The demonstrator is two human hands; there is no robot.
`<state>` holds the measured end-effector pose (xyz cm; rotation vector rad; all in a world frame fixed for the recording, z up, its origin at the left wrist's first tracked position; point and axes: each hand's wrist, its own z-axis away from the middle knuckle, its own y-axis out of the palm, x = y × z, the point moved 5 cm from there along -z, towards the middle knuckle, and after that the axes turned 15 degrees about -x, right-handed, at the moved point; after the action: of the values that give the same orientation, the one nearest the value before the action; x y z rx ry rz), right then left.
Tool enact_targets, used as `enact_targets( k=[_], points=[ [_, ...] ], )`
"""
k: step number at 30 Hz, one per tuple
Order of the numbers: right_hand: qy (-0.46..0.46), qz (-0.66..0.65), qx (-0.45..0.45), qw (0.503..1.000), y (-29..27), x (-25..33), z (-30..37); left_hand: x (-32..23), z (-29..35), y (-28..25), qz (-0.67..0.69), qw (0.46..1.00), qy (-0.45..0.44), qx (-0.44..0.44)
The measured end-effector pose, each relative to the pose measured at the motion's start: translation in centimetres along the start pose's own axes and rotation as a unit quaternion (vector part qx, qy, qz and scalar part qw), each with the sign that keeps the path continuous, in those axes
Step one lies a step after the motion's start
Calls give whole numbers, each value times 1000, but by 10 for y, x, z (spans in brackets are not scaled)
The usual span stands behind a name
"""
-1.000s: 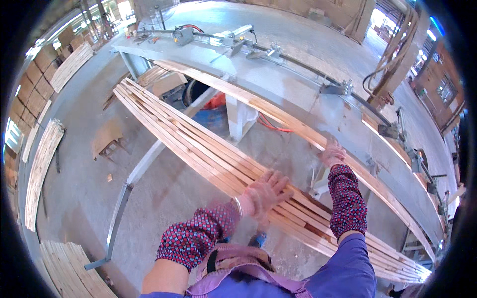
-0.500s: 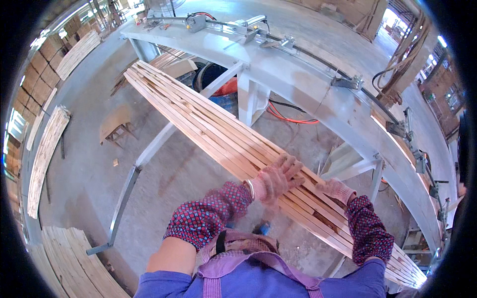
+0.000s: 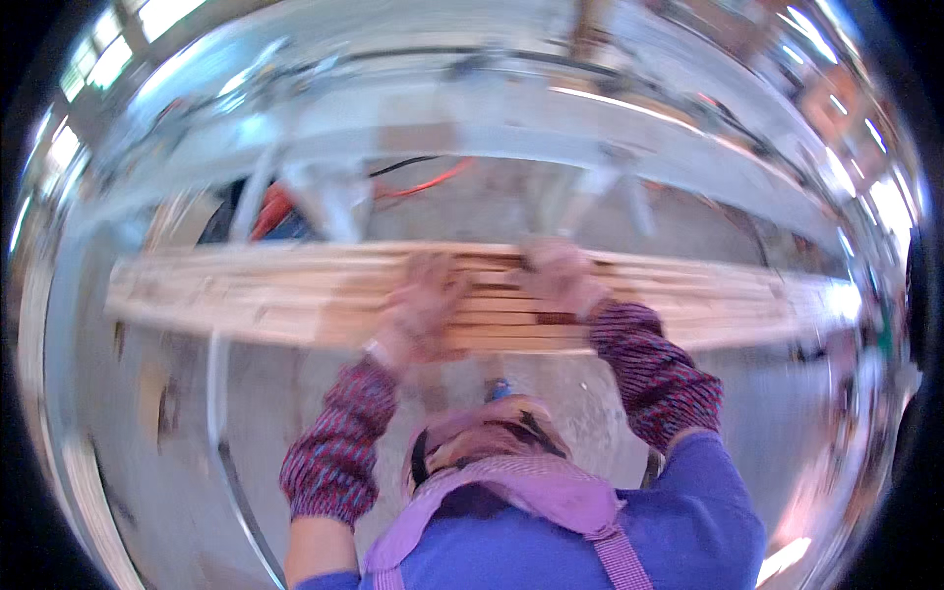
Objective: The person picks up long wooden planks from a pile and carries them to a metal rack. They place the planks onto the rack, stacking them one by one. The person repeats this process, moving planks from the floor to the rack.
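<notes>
The picture is strongly motion-blurred. A bundle of long pale wooden strips (image 3: 246, 295) lies across the middle of the view, running left to right. My left hand (image 3: 425, 303), in a work glove, rests flat on top of the strips near their middle. My right hand (image 3: 556, 275), also gloved, lies on the strips just to the right of it, at the far edge of the bundle. Both forearms wear patterned red-and-blue sleeve covers. Whether the fingers curl around any strip is lost in the blur.
Behind the strips stands a long grey metal machine frame (image 3: 629, 157) with legs and an orange cable (image 3: 433, 182) under it. A grey metal rail (image 3: 221, 433) runs over the concrete floor at the lower left.
The view has swung, so the strips now run level instead of diagonally. Both hands have come closer together on top of the bundle. The picture has become blurred.
</notes>
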<state>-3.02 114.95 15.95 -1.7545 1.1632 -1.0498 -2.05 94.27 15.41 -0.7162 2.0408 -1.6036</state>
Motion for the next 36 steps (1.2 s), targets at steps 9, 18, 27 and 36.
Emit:
enact_targets(
  k=[9, 18, 27, 36],
  points=[
    [58, 47, 6, 997, -1, -15, 20, -28, -11, -2, -35, 999, 27, 12],
    [77, 67, 21, 995, 12, -11, 18, -21, -8, 6, -45, 999, 28, -2],
    [80, 55, -8, 995, 4, -8, 20, -17, -7, 9, -27, 999, 34, -10],
    [89, 40, -12, 995, 15, -12, 20, -20, -4, 6, -37, 998, 41, -26]
  ],
)
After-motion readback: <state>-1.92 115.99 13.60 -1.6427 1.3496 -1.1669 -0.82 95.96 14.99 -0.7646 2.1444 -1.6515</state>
